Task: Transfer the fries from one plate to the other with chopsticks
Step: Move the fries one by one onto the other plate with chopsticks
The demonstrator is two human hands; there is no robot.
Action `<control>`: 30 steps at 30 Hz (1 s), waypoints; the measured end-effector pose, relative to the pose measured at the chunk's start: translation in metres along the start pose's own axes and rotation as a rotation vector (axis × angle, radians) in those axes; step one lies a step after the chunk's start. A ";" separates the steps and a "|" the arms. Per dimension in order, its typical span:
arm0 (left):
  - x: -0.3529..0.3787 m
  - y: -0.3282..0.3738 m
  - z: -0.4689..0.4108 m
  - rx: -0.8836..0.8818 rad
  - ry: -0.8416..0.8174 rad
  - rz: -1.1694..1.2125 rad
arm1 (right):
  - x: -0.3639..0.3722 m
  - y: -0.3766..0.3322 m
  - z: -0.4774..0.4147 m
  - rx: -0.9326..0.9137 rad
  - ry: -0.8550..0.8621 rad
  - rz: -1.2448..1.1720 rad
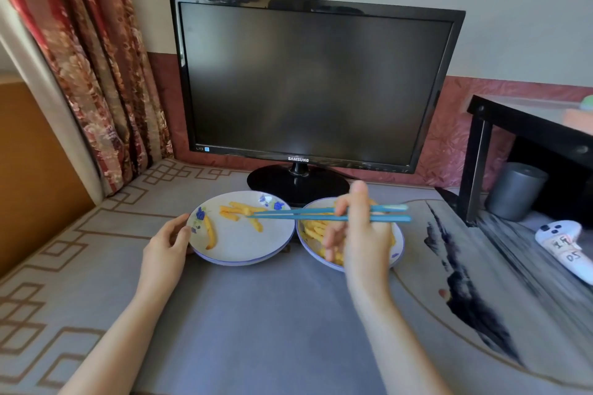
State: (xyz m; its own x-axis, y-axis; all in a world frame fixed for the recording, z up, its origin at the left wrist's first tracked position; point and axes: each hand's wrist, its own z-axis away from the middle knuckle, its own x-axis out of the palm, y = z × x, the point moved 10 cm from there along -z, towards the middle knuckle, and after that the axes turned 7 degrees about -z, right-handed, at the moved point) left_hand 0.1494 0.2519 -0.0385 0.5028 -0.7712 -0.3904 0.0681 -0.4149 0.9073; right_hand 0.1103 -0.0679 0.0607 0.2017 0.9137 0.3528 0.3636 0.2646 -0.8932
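Observation:
Two white plates with blue flower prints stand side by side on the table. The left plate (237, 247) holds several yellow fries (236, 212), spread apart. Under my right hand, the right plate (398, 244) carries a pile of fries (313, 231). My right hand (359, 234) grips a pair of blue chopsticks (308, 214) that point left, their tips over the left plate beside a fry there. Whether the tips pinch a fry I cannot tell. My left hand (167, 244) rests against the left plate's near-left rim.
A black monitor (308, 83) on a round base (298, 183) stands right behind the plates. At the right are a black shelf (526, 125), a grey cylinder (513, 191) and a white controller (564, 244). A curtain (96, 74) hangs at the left.

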 end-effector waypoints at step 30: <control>-0.001 -0.001 -0.002 -0.005 -0.005 -0.001 | -0.063 -0.039 -0.016 -0.148 -0.015 0.186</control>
State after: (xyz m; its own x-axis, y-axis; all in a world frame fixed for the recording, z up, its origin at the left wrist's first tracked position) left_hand 0.1509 0.2539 -0.0391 0.4980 -0.7735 -0.3920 0.0728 -0.4131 0.9078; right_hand 0.0981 -0.1412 0.0782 0.2643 0.9473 0.1812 0.4514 0.0445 -0.8912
